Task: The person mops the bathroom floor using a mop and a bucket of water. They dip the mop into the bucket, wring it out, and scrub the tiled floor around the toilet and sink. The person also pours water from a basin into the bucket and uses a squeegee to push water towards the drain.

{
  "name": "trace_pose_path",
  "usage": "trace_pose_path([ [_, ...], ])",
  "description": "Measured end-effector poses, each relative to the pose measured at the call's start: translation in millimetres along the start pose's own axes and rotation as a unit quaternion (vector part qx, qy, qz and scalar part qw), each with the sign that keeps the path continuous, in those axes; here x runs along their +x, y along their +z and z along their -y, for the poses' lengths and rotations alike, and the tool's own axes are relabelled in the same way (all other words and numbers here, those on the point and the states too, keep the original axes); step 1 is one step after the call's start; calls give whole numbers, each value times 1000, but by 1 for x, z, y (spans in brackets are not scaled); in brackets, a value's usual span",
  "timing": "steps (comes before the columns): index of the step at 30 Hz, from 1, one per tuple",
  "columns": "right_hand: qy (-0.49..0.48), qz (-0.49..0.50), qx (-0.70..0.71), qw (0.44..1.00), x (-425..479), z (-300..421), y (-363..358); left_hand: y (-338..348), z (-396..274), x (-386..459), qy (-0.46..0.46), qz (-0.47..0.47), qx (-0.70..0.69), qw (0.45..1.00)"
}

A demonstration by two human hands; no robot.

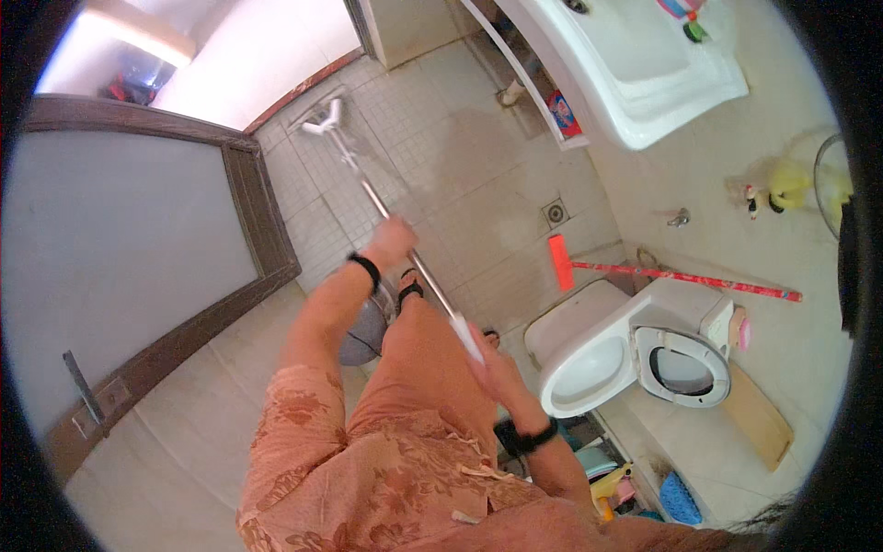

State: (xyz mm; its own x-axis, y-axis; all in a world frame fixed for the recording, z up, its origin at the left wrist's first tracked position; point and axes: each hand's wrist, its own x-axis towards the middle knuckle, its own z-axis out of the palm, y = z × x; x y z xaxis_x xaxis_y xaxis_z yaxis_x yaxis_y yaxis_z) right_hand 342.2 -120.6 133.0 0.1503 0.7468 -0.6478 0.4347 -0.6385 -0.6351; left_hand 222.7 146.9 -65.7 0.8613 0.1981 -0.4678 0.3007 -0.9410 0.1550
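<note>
Both my hands grip a mop with a metal pole (434, 279) and a white head joint. My left hand (393, 241) is closed around the middle of the pole. Lower in the picture, my right hand (493, 369) holds the white grip at the pole's near end. The blurred mop head (322, 119) lies on the tiled floor (448, 200), close to the reddish door sill. The underside of its pad is hidden. My feet in dark sandals show below my hands.
A brown-framed door (234, 200) stands open at the left. At the right are a white sink (638, 103), a floor drain (555, 213), a red squeegee (562, 263) against the wall and a toilet (593, 376). A grey bucket-like object (364, 334) stands beside my left foot.
</note>
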Motion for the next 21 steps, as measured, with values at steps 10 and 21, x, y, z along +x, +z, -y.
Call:
trace_pose_path([
  [10,89,50,-128,987,-87,-122,-48,40,-172,49,-81,57,-11,995],
  [21,218,-104,-180,954,-326,-194,-117,-57,-446,58,117,33,-184,975],
])
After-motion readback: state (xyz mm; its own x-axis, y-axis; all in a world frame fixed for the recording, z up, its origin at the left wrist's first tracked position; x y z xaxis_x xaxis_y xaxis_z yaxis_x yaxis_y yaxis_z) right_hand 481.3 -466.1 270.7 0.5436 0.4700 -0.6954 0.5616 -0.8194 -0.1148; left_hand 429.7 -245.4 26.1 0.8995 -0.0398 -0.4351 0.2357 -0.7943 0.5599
